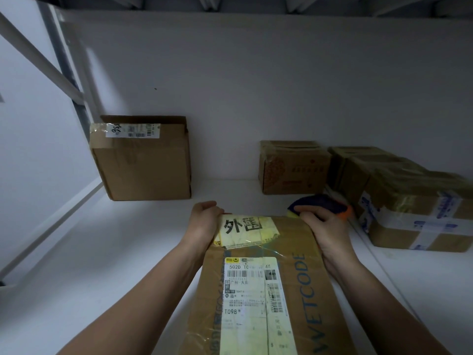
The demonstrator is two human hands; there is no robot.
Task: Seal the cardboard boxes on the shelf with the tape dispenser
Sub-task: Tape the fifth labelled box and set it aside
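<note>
Dim, left-lit, perhaps slightly blurred, edges warped

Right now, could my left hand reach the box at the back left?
Probably yes. Only bare shelf lies between the left hand and the back-left box, with nothing standing in that path. The hand grips the far corner of the near box, so it must let go first.

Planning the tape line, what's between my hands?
Head view: yellow label on the near box, between left hand and right hand holding the tape dispenser.

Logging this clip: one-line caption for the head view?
Left hand holds the labelled box; right hand grips the tape dispenser at its far corner.
</note>
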